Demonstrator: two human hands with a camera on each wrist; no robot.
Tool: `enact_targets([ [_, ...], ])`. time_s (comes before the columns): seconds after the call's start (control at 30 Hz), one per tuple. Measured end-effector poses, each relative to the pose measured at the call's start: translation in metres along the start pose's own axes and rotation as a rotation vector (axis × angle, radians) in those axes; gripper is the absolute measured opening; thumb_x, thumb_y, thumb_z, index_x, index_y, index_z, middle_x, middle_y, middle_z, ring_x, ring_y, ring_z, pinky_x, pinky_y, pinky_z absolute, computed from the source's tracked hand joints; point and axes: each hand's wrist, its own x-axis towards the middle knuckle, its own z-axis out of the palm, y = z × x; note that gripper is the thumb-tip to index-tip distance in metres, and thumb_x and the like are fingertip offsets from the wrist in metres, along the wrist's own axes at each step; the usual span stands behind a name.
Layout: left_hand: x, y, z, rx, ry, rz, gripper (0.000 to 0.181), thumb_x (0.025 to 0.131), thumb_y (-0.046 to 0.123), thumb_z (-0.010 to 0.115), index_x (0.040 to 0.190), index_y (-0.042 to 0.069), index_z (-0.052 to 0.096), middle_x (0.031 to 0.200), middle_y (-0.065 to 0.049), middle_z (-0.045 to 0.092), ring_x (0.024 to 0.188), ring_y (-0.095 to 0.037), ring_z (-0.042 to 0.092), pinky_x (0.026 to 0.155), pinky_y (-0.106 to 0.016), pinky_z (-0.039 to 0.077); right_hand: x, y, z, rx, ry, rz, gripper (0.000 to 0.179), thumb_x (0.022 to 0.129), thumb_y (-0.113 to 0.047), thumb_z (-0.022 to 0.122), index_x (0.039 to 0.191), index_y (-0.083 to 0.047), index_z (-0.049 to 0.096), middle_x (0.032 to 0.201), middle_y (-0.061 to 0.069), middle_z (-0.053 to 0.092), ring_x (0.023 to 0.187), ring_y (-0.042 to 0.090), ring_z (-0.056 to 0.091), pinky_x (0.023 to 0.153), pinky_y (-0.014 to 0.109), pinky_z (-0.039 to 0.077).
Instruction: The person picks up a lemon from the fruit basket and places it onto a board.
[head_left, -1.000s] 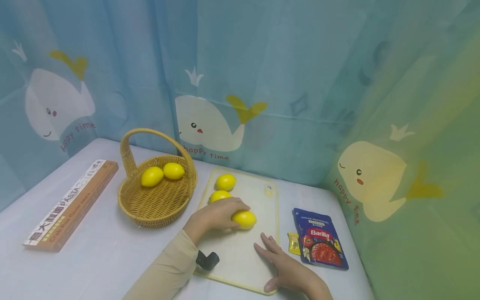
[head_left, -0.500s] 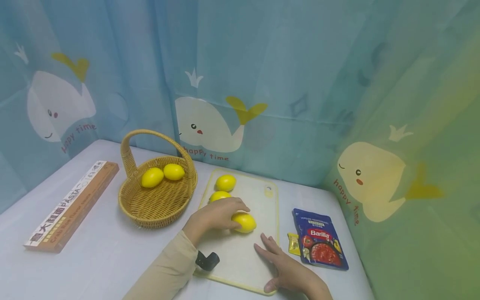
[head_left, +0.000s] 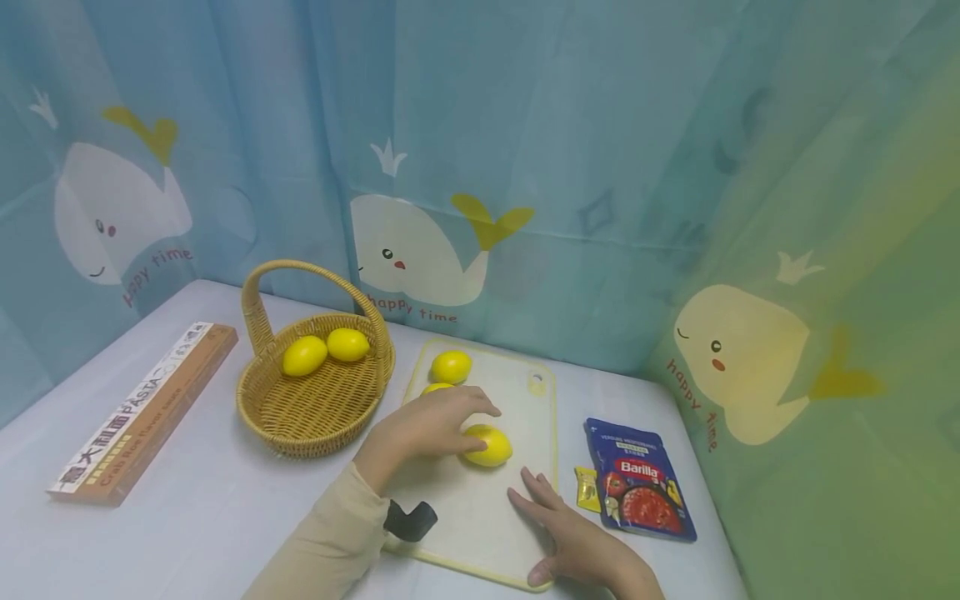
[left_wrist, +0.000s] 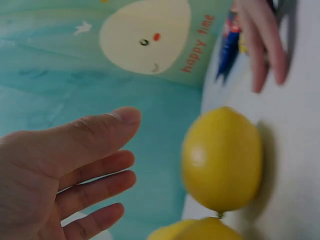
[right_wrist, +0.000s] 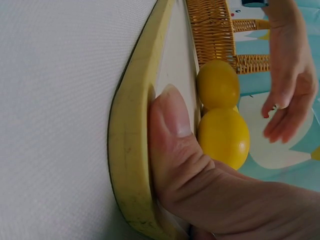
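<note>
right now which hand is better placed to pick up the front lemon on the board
Probably the left hand: it hovers open close to the front lemon, while the right hand rests on the cutting board.

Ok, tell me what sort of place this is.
Probably a small staged kitchen-style workspace: a whale-print curtain hangs around a white table, which bears a cutting board with lemons on it.

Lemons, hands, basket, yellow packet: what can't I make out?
Head: much of the middle board lemon, behind the left hand.
Head: print on the yellow packet, too small.
Left wrist: rest of the right hand, past the top edge.
Right wrist: rest of the basket, past the top edge.
</note>
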Motion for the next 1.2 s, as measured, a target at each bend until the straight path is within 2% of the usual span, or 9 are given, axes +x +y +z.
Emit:
enact_targets([
  [0.37,-0.017,0.025,-0.031,0.004,0.03,0.007,0.044,0.087,0.037,0.066,0.128,0.02,0.06,0.13,0.006,0.057,0.122,-0.012,0.052,0.104,-0.031,0.044,0.001,0.002,0.001,-0.005,0.007,-0.001,0.1,0.06,-0.048,0.076,0.148,-0.024,0.035,0.16,0.012,0.012,0.144,0.043,0.008,0.109,0.065,0.022],
  [0.6,-0.036,0.035,-0.05,0.003,0.12,0.055,0.045,0.086,0.035,0.068,0.126,0.017,0.061,0.128,0.005,0.059,0.12,-0.012,0.054,0.103,-0.032,0.044,0.001,-0.001,0.001,-0.01,-0.002,0.003,0.099,0.061,-0.048,0.076,0.148,-0.023,0.035,0.16,0.013,0.011,0.144,0.043,0.009,0.109,0.064,0.021],
  [0.8,-0.057,0.038,-0.067,-0.04,0.194,0.057,0.045,0.085,0.033,0.069,0.127,0.017,0.061,0.13,0.004,0.058,0.122,-0.013,0.053,0.102,-0.033,0.046,0.0,-0.002,0.0,-0.02,-0.005,0.026,0.099,0.061,-0.05,0.075,0.148,-0.026,0.034,0.16,0.011,0.01,0.144,0.043,0.009,0.109,0.064,0.02],
  [0.9,-0.069,0.036,-0.077,-0.065,0.26,0.054,0.045,0.084,0.03,0.07,0.126,0.017,0.061,0.13,0.004,0.058,0.121,-0.013,0.053,0.1,-0.032,0.047,0.001,-0.002,0.0,-0.022,-0.018,0.064,0.099,0.06,-0.052,0.074,0.147,-0.03,0.034,0.16,0.011,0.01,0.144,0.042,0.01,0.109,0.065,0.02],
  [0.97,-0.078,0.033,-0.084,-0.073,0.325,0.065,0.045,0.083,0.027,0.072,0.126,0.017,0.062,0.129,0.005,0.058,0.12,-0.012,0.054,0.099,-0.031,0.048,0.002,-0.003,0.0,-0.015,-0.031,0.09,0.099,0.059,-0.052,0.075,0.147,-0.032,0.033,0.16,0.011,0.01,0.144,0.042,0.01,0.109,0.065,0.02],
  [1.07,-0.091,0.025,-0.094,-0.084,0.448,0.095,0.046,0.081,0.023,0.075,0.125,0.014,0.062,0.127,0.004,0.059,0.119,-0.013,0.055,0.098,-0.031,0.049,0.003,-0.003,0.001,-0.009,-0.044,0.115,0.099,0.058,-0.052,0.075,0.147,-0.034,0.033,0.16,0.01,0.011,0.144,0.042,0.01,0.109,0.066,0.019],
  [1.2,-0.109,0.007,-0.106,-0.071,0.618,0.13,0.05,0.076,0.018,0.079,0.123,0.013,0.063,0.125,0.002,0.061,0.115,-0.016,0.058,0.098,-0.027,0.048,0.004,-0.002,0.001,-0.006,-0.043,0.105,0.1,0.058,-0.051,0.075,0.147,-0.032,0.033,0.16,0.011,0.01,0.144,0.043,0.01,0.109,0.066,0.019],
])
